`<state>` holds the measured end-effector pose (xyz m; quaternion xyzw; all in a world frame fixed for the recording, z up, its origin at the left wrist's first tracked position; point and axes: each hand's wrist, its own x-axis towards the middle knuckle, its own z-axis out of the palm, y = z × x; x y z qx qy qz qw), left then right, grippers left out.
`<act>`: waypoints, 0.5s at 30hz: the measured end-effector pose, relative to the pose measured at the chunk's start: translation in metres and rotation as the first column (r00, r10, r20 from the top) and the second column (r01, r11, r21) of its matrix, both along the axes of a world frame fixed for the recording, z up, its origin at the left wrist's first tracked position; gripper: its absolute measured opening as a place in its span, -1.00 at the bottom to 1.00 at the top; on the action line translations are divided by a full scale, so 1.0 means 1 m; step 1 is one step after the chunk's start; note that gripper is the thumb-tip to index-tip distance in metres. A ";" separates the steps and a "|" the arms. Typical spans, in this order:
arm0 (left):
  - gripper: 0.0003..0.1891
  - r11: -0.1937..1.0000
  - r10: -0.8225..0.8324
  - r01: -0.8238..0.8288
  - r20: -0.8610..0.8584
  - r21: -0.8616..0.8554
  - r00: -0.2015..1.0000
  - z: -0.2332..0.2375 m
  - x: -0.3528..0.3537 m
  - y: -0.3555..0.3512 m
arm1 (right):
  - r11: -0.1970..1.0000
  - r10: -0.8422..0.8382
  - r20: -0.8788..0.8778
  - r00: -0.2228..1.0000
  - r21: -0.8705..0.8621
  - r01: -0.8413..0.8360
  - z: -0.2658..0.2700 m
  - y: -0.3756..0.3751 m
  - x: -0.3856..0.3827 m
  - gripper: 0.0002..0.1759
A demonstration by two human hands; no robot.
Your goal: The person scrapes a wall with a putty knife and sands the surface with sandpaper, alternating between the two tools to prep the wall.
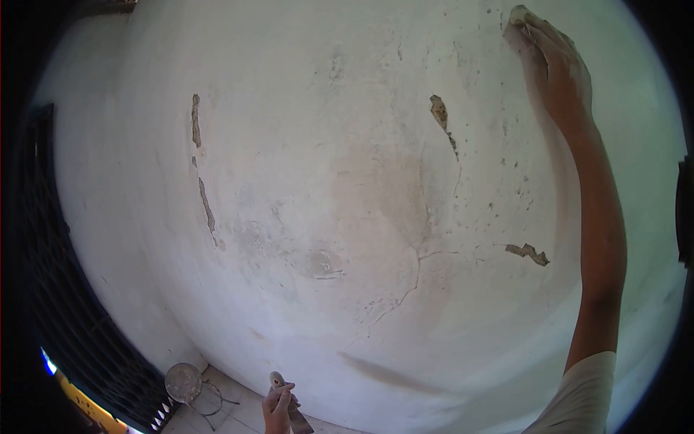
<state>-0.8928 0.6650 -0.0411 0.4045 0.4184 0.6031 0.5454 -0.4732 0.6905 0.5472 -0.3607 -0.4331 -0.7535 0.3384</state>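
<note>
High at the upper right, my right hand presses against the white wall, fingers bent and close together. A pale greyish edge shows at its fingertips; what it belongs to I cannot make out. Low in the view, my left hand is closed around a scraper, handle end up and flat blade pointing down. The wall bears chipped patches of bare plaster: a long broken strip on the left, a hole right of centre and a gouge lower right. A thin crack runs between them.
A round stool with metal legs stands on the tiled floor at the lower left. Beside it, a dark folding metal gate lines the left side. A dark object juts in at the right edge.
</note>
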 end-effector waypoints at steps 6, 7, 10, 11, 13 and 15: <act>-0.73 0.999 -0.043 0.043 -0.017 0.014 0.999 0.006 -0.029 0.015 | 0.995 -0.025 0.081 0.996 -0.092 0.032 -0.040 -0.001 -0.023 -0.69; -0.73 0.998 -0.062 0.062 -0.019 0.021 0.998 0.007 -0.034 0.017 | 0.993 -0.026 0.076 0.997 -0.110 0.034 -0.046 0.000 -0.029 -0.69; -0.73 0.992 -0.106 0.108 -0.035 0.064 0.994 0.009 -0.052 0.029 | 0.984 -0.023 0.070 0.997 -0.173 0.034 -0.063 0.001 -0.049 -0.68; -0.74 0.992 -0.100 0.101 -0.016 0.078 0.995 0.011 -0.055 0.032 | 0.980 -0.022 0.070 0.997 -0.195 0.036 -0.068 0.001 -0.056 -0.68; -0.77 0.990 -0.091 0.088 0.025 0.106 0.996 0.013 -0.059 0.038 | 0.967 -0.023 0.062 0.998 -0.253 0.038 -0.080 0.001 -0.069 -0.67; -0.76 0.990 -0.111 0.107 0.045 0.087 0.993 0.012 -0.065 0.041 | 0.952 -0.028 0.062 0.998 -0.304 0.046 -0.089 0.002 -0.079 -0.67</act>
